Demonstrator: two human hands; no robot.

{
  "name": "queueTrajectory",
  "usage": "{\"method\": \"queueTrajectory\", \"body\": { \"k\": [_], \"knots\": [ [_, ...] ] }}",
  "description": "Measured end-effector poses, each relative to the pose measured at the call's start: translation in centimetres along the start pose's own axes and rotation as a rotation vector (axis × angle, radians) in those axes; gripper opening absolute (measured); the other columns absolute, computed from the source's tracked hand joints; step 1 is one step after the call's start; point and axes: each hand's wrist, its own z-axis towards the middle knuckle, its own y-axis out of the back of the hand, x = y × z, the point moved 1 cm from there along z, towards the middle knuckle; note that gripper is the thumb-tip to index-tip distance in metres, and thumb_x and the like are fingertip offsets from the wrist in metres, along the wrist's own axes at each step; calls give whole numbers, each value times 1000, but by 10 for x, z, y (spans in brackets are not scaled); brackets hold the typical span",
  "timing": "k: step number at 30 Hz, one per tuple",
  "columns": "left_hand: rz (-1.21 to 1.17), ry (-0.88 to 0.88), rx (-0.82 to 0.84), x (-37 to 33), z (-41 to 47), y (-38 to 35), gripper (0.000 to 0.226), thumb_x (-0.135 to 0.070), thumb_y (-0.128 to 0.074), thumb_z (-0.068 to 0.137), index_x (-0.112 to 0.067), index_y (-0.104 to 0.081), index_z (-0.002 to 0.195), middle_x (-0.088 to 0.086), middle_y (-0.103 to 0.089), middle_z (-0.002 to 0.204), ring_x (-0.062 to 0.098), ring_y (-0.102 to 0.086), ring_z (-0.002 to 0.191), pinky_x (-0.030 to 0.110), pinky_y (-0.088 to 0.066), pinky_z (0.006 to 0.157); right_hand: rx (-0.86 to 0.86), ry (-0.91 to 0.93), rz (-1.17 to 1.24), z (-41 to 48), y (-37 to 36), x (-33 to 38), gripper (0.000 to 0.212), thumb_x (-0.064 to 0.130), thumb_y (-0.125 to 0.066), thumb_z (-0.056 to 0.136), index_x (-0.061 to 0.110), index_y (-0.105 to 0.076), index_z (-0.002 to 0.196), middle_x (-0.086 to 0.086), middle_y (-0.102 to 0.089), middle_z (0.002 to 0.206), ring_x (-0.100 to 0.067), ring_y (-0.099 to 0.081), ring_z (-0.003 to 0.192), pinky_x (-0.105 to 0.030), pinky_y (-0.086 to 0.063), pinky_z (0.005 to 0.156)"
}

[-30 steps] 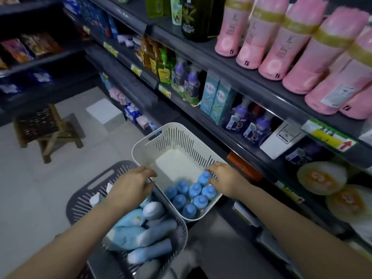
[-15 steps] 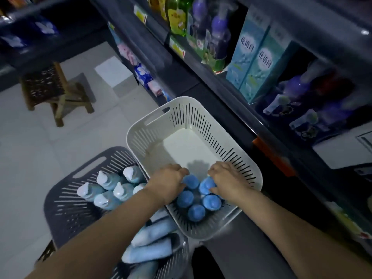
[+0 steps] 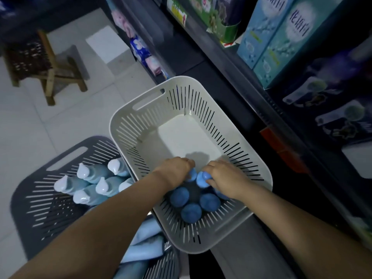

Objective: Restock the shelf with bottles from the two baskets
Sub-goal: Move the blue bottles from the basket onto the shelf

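Note:
A white slotted basket (image 3: 141,121) sits beside the dark shelf (image 3: 237,63). Several blue-capped bottles (image 3: 191,214) stand at its near end. My left hand (image 3: 173,170) reaches into the basket and curls over one blue cap. My right hand (image 3: 225,178) grips another blue-capped bottle (image 3: 202,179) right next to it. A dark grey basket (image 3: 40,198) at the lower left holds several pale blue bottles with white caps (image 3: 94,182), some upright and some lying down.
The shelf on the right carries teal boxes (image 3: 277,37), purple pump bottles (image 3: 332,93) and price tags. A small wooden stool (image 3: 44,63) stands on the tiled floor at the upper left. Packets (image 3: 141,51) fill a low shelf further back.
My left hand left the grey basket and joined my right hand in the white basket. Both now close on blue caps. The view has tilted further down toward the baskets.

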Motion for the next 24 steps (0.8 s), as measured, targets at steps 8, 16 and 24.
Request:
{"method": "queueTrajectory", "body": {
  "k": [8, 16, 24],
  "knots": [
    [-307, 79, -163, 20, -24, 26, 36, -27, -48, 97, -5, -43, 125, 17, -53, 125, 32, -52, 111, 32, -37, 89, -133, -120, 263, -8, 18, 2, 23, 23, -51, 92, 6, -57, 107, -9, -51, 105, -27, -53, 96, -36, -41, 86],
    [-365, -21, -446, 17, -96, 91, 33, -37, -45, 97, -7, -48, 110, 3, -50, 93, 24, -50, 87, 26, -30, 70, -447, -217, 495, -49, 81, 34, 19, 13, -64, 85, 1, -64, 100, -3, -48, 91, -17, -49, 82, -25, -36, 76],
    [-525, -151, -714, -13, -177, 147, 35, -43, -38, 98, -11, -47, 85, 10, -55, 82, 26, -51, 80, 31, -33, 70, -673, -314, 576, -131, 147, 81, 20, 19, -64, 86, 9, -66, 103, -3, -51, 94, -18, -56, 85, -26, -42, 81]
  ]
}}
